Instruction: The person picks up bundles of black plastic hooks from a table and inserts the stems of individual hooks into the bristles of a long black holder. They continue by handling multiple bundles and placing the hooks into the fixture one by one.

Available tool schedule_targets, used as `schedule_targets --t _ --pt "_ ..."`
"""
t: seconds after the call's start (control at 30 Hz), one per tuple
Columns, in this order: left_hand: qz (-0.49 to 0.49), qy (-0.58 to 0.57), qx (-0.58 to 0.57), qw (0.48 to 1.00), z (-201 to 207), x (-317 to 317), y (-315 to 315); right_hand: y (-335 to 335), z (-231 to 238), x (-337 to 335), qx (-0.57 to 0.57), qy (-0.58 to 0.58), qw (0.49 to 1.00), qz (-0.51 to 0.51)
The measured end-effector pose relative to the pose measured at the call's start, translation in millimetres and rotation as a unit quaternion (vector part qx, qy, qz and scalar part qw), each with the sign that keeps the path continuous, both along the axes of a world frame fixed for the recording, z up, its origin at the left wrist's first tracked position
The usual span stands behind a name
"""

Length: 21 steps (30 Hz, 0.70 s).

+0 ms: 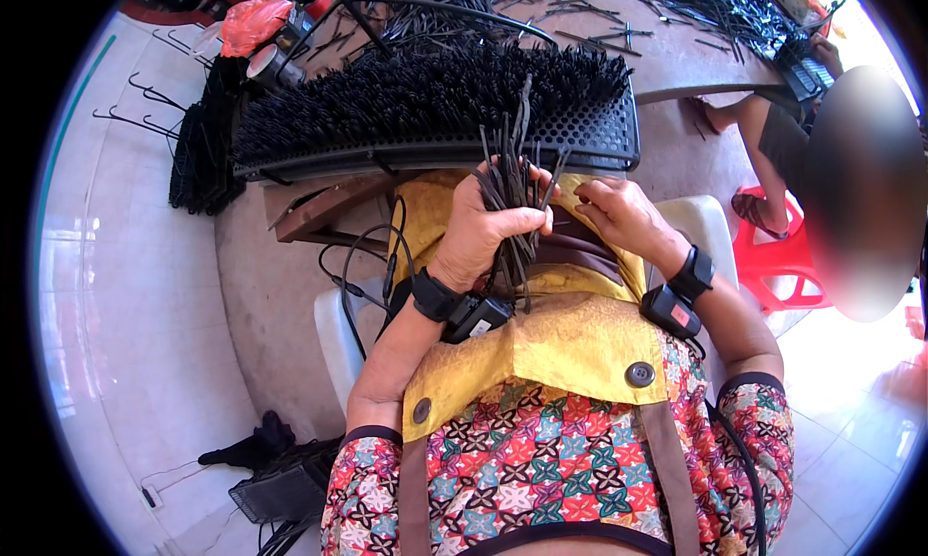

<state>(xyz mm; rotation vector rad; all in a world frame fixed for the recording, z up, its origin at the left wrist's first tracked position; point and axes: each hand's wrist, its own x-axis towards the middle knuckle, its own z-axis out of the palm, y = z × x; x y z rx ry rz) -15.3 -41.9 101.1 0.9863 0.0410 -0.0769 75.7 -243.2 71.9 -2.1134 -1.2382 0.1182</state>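
My left hand (480, 225) is closed around a bundle of thin dark strips (506, 181), its thumb lying across them. The strips point up and fan out above the fist, and some ends hang below it. Just to the right, my right hand (623, 216) has its fingers curled and pinched close to the bundle; whatever may be between the fingertips is too small to make out. Beyond both hands stands a black perforated rack (588, 131), densely filled with upright black strips (406, 97). The tallest held strips overlap its front edge in view.
More loose strips (667, 5) lie heaped on the table (667, 68) behind the rack. A red plastic bag (255, 26) and a cup (266, 65) are at far left. Hooked wires (145, 92) stick out on the left. A person sits near a red stool (773, 256) at right.
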Motion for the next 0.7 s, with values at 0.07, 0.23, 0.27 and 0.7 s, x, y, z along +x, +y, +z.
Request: schedule_targets --t 0.07,0.23,0.27,0.7 --pt "0.012 0.003 0.003 1.0 1.5 -0.7 -1.2 8.1 -5.4 -1.4 0.019 0.007 1.0 0.018" --pt "0.021 0.001 -0.003 1.0 0.3 -2.9 -0.6 35.5 -24.8 -2.9 0.038 0.059 0.993 0.1" --pt "0.024 0.001 -0.001 1.0 0.4 -3.6 -0.6 41.5 -26.4 -3.8 0.015 0.059 0.992 0.11" --pt "0.047 -0.001 -0.011 0.999 -6.2 -5.8 5.1 72.8 -53.5 0.9 -0.156 0.15 0.962 0.164"
